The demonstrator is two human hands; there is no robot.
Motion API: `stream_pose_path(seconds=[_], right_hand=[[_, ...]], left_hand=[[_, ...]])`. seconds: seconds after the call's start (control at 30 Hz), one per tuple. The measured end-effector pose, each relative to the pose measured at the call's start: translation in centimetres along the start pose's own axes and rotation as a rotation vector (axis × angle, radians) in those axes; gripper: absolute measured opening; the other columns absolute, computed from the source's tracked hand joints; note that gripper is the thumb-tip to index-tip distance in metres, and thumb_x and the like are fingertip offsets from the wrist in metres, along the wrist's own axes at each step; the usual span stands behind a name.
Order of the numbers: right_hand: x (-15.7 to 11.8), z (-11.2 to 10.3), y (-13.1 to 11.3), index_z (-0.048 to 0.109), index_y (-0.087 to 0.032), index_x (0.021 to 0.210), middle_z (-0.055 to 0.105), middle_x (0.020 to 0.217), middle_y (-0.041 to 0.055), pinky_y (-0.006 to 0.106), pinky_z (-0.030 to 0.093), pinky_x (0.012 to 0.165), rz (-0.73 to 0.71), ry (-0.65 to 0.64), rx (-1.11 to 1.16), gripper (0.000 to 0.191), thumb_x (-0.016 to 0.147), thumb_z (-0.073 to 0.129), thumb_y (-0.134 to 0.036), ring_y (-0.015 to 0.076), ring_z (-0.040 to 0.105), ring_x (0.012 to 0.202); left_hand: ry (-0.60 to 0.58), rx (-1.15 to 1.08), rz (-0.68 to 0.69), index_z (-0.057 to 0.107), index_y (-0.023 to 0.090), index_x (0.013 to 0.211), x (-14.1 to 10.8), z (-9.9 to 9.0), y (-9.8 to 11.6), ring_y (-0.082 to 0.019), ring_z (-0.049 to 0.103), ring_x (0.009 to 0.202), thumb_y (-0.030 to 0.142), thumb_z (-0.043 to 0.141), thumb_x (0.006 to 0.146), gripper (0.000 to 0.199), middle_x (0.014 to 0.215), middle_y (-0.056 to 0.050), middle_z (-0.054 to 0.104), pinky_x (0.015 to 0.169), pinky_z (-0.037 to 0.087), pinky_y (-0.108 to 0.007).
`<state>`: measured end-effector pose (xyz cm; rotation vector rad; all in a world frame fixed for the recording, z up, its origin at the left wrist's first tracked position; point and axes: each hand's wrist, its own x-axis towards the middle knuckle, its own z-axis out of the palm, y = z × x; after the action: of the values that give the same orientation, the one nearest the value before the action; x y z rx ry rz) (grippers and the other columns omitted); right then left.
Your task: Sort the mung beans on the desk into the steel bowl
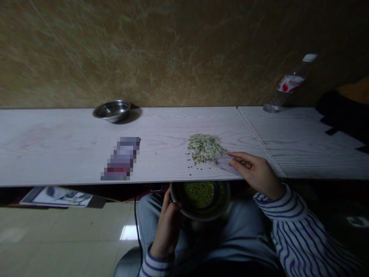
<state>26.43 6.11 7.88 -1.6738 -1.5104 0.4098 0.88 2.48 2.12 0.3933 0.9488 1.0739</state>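
Observation:
My left hand [170,227] grips the left rim of a metal bowl [198,217], held above my lap just below the table's front edge. Small green mung beans [198,194] lie in the bottom of that bowl. On the tabletop, a loose pile of white rice grains mixed with green beans [205,148] is spread out, a few beans scattered along its near side. At the pile's right side, my right hand [256,169] pinches a thin, see-through piece of plastic [227,164]; its exact kind is unclear.
An empty-looking steel bowl [112,111] stands near the wall at left. A pixelated, phone-shaped item [121,158] lies in front of it. A plastic bottle with a white cap [290,84] stands at back right, beside dark cloth [346,115]. The white wooden table [57,146] ends above my knees.

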Motion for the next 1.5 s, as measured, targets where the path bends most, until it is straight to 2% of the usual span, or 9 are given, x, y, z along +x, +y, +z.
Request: stream_pose_path(seconds=[0.1, 0.3, 0.53, 0.7, 0.93, 1.13, 1.37, 1.5], right_hand=[[-0.6, 0.0, -0.1, 0.075, -0.015, 0.103, 0.073, 0.078, 0.0063, 0.028, 0.053, 0.062, 0.007, -0.021, -0.010, 0.030, 0.080, 0.063, -0.029, 0.0173, 0.065, 0.066], [-1.2, 1.4, -1.5, 0.074, -0.017, 0.106, 0.074, 0.081, 0.0057, 0.027, 0.054, 0.066, -0.028, -0.107, 0.007, 0.029, 0.083, 0.060, -0.028, 0.0160, 0.066, 0.068], [-0.6, 2.2, -1.5, 0.073, -0.017, 0.108, 0.074, 0.085, 0.0073, 0.028, 0.054, 0.064, -0.019, -0.075, -0.012, 0.030, 0.084, 0.060, -0.029, 0.0182, 0.067, 0.072], [-0.4, 2.9, -1.9, 0.073, -0.017, 0.109, 0.075, 0.085, 0.0077, 0.027, 0.054, 0.064, -0.043, -0.072, -0.022, 0.030, 0.084, 0.057, -0.027, 0.0187, 0.068, 0.073], [0.1, 2.1, -1.7, 0.073, -0.015, 0.108, 0.074, 0.077, 0.0070, 0.027, 0.050, 0.052, -0.020, -0.009, -0.112, 0.032, 0.084, 0.057, -0.029, 0.0162, 0.062, 0.055], [0.4, 1.9, -1.3, 0.073, -0.016, 0.109, 0.075, 0.082, 0.0083, 0.028, 0.054, 0.060, -0.026, 0.015, -0.074, 0.032, 0.084, 0.058, -0.029, 0.0196, 0.068, 0.069], [0.4, 2.8, -2.7, 0.074, -0.018, 0.108, 0.076, 0.083, 0.0069, 0.027, 0.053, 0.058, -0.094, -0.018, -0.115, 0.030, 0.085, 0.056, -0.027, 0.0161, 0.065, 0.059], [0.1, 2.6, -2.6, 0.074, -0.018, 0.106, 0.076, 0.084, 0.0066, 0.027, 0.054, 0.062, -0.108, -0.045, -0.062, 0.029, 0.084, 0.058, -0.027, 0.0172, 0.068, 0.067]], left_hand=[[0.009, -0.006, -0.004, 0.055, 0.027, 0.128, -0.1, 0.3, 0.0, -0.027, 0.059, 0.108, 0.020, 0.060, 0.071, 0.058, 0.122, -0.006, 0.064, 0.084, 0.051, -0.037], [0.008, -0.010, 0.005, 0.058, 0.027, 0.126, -0.3, 0.8, 0.1, -0.029, 0.056, 0.115, 0.021, 0.061, 0.070, 0.056, 0.125, -0.007, 0.064, 0.087, 0.050, -0.037], [0.033, -0.009, -0.012, 0.056, 0.027, 0.127, -0.1, 0.4, 0.1, -0.027, 0.059, 0.108, 0.020, 0.062, 0.069, 0.059, 0.121, -0.006, 0.065, 0.083, 0.051, -0.037], [0.031, 0.004, -0.008, 0.056, 0.027, 0.127, -0.2, 0.7, 0.2, -0.028, 0.057, 0.110, 0.022, 0.061, 0.070, 0.057, 0.124, -0.006, 0.064, 0.082, 0.051, -0.036], [0.006, -0.013, -0.004, 0.055, 0.027, 0.128, 0.0, 0.3, 0.1, -0.027, 0.057, 0.111, 0.021, 0.059, 0.072, 0.056, 0.124, -0.005, 0.063, 0.083, 0.050, -0.036], [0.017, -0.006, 0.000, 0.055, 0.027, 0.128, 0.1, 0.2, 0.1, -0.028, 0.055, 0.115, 0.022, 0.061, 0.072, 0.057, 0.127, -0.007, 0.062, 0.084, 0.051, -0.036], [0.042, 0.029, 0.013, 0.055, 0.027, 0.129, -0.1, 0.4, 0.3, -0.028, 0.059, 0.108, 0.025, 0.062, 0.070, 0.059, 0.123, -0.007, 0.064, 0.079, 0.052, -0.035], [0.028, 0.016, 0.007, 0.055, 0.027, 0.128, 0.0, 0.2, 0.3, -0.027, 0.060, 0.105, 0.023, 0.061, 0.070, 0.059, 0.120, -0.006, 0.064, 0.080, 0.052, -0.035]])
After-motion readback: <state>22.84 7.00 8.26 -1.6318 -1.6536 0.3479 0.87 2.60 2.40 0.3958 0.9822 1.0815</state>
